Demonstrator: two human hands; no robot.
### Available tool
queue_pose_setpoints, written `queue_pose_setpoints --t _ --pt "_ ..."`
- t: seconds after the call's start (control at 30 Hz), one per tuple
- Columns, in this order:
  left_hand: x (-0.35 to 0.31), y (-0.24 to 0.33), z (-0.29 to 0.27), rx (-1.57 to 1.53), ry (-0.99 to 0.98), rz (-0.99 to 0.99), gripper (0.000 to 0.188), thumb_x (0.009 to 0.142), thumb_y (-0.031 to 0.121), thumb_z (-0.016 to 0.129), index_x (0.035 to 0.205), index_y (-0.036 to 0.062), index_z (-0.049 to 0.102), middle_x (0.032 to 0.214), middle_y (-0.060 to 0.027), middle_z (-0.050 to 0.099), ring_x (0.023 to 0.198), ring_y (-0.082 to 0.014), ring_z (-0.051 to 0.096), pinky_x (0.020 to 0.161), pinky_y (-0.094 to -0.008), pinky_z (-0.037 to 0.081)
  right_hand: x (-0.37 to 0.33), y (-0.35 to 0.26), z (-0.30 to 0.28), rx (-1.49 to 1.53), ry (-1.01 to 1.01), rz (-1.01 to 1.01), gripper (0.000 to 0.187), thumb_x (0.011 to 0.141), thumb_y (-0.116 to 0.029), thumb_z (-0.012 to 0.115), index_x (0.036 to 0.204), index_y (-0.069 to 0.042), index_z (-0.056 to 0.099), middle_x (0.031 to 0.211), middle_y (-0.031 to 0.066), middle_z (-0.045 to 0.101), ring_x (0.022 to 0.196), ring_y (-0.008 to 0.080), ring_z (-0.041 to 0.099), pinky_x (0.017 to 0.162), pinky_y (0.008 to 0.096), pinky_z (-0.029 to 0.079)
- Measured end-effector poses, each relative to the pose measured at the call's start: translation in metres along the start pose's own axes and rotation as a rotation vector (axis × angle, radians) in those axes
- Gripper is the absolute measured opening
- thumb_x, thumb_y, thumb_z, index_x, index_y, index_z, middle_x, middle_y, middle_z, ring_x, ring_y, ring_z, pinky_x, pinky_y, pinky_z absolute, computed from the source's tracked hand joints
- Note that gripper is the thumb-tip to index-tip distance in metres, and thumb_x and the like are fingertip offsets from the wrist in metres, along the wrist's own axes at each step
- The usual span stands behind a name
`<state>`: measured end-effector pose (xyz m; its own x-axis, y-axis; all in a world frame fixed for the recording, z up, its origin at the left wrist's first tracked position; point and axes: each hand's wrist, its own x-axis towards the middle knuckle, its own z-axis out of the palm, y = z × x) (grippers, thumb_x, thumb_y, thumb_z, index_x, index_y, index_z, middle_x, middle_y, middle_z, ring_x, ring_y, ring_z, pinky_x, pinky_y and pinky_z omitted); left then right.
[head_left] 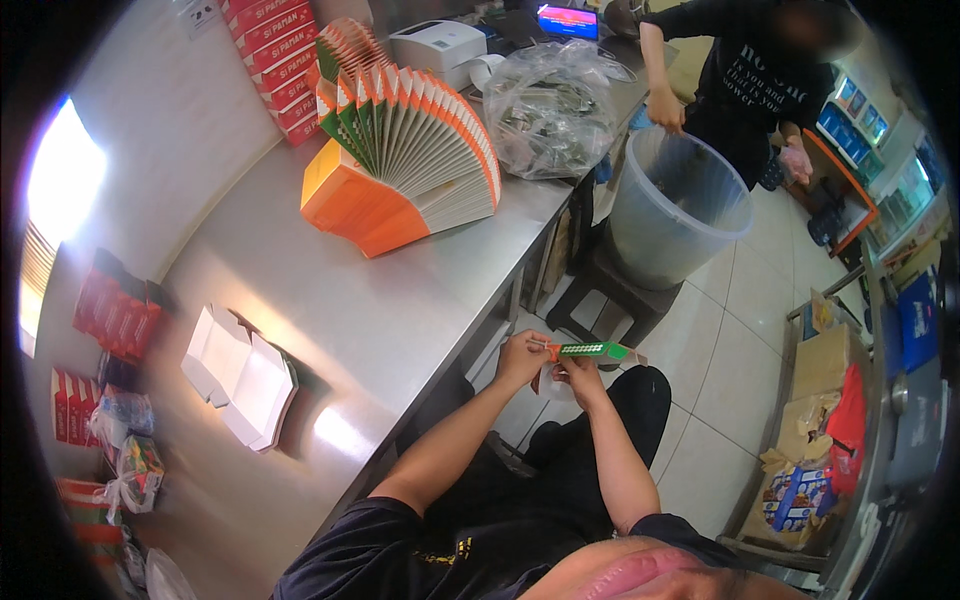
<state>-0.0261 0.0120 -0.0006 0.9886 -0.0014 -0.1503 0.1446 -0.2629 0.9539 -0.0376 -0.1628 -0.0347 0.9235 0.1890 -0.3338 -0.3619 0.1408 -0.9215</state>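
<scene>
Metal table (400, 310): passage is left between fanned cartons (420, 150) and open white carton (240, 375).
Tub (670, 210) on stool (635, 302): reach ahead of right hand (580, 380) is obstructed.

Clutter around your metal table (420, 290)
Ahead of you, a translucent tub (650, 225) stands on a dark stool (655, 308), right of a plastic bag (550, 115) and a printer (435, 48); behind the bag, a screen (568, 22) glows. Red boxes (275, 70) rise in a stack at the table's far left. To your right, across pale floor tiles (750, 330), sit a brown carton (822, 365) and a red bundle (848, 425).
</scene>
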Motion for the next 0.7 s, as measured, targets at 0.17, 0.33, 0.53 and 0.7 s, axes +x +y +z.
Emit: queue_pose_setpoints --t 0.17,0.33,0.53,0.7 --pt "-0.003 0.007 -0.005 -0.003 -0.014 -0.019 0.029 0.079 0.013 0.077 0.107 0.0060 0.072 0.088 -0.0113 0.077 0.079 -0.0181 0.074 0.072 -0.0310 0.056 -0.002 -0.002 0.002 0.109 -0.045 0.067 0.025 0.102 -0.023 0.060 0.116 -0.002 0.065 0.102 0.0045 0.066 0.086 0.0139 0.063 0.076 0.0316 0.052" --pt "-0.004 0.006 -0.003 -0.002 -0.018 -0.026 0.031 0.078 0.017 0.080 0.106 0.0065 0.073 0.088 -0.0116 0.077 0.080 -0.0190 0.074 0.074 -0.0318 0.056 -0.002 0.001 -0.003 0.234 -0.129 0.106 0.021 0.103 -0.023 0.059 0.114 -0.005 0.064 0.101 0.0032 0.065 0.086 0.0139 0.062 0.076 0.0329 0.051" --pt "-0.001 -0.006 -0.001 0.029 -0.050 -0.046 0.033 0.077 0.019 0.083 0.106 0.0072 0.074 0.090 -0.0120 0.077 0.082 -0.0196 0.074 0.076 -0.0323 0.056 -0.005 -0.001 -0.006 0.250 -0.170 0.149 0.019 0.103 -0.024 0.059 0.111 -0.007 0.062 0.099 0.0027 0.065 0.085 0.0135 0.063 0.076 0.0313 0.052" --pt "0.005 -0.005 -0.005 -0.097 -0.039 -0.112 0.032 0.080 0.024 0.084 0.105 0.0056 0.074 0.091 -0.0110 0.077 0.082 -0.0171 0.073 0.075 -0.0312 0.057 -0.006 -0.008 0.007 0.290 -0.044 0.100 0.021 0.103 -0.029 0.061 0.106 -0.007 0.061 0.097 0.0016 0.064 0.082 0.0123 0.064 0.074 0.0280 0.052"
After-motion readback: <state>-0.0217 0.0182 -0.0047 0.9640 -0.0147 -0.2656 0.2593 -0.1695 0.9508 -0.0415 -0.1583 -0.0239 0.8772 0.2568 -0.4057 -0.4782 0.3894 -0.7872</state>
